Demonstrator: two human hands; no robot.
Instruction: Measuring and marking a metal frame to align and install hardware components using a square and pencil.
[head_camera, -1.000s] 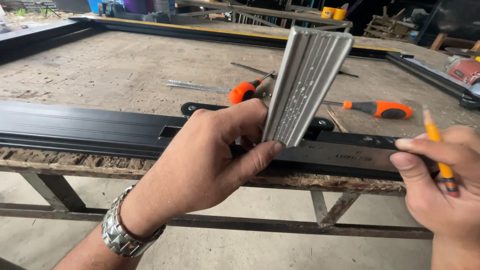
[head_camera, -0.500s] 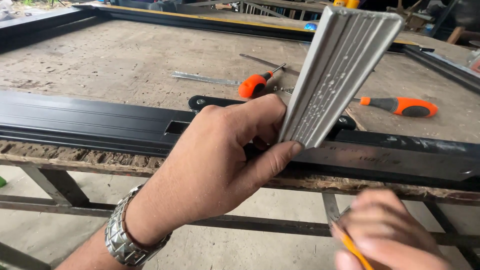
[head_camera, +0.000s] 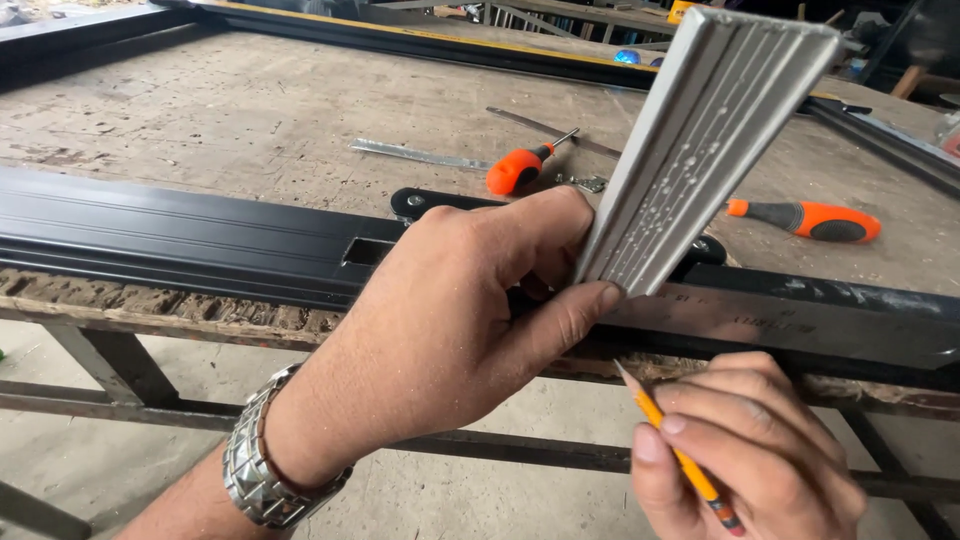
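Far left, a long black metal profile lies flat along the near edge of the tabletop: smooth, ribbed lengthwise, with a small rectangular slot cut in it near your wrist. The tabletop is worn, pale, gritty board on a rusty steel frame.

Your left hand comes up from below with a studded silver metal watch band on the wrist. Its fingers are closed around the lower end of a short silver aluminium profile, thumb pressed on the near edge. That piece stands tilted, top leaning away to the right, lifted above the black profile. Its face is grooved in long parallel ridges, matte grey, speckled with small droplets or pits.

Behind the hand on the tabletop: a thin flat grey metal strip, then a screwdriver with a stubby orange handle, shaft pointing up-right. Right of the silver piece lies a second screwdriver with a longer orange and black handle, flat.

Lower right, your right hand pinches an orange pencil, fingers curled tight, its sharpened tip pointing up-left toward the underside of the left hand, just short of the table edge.
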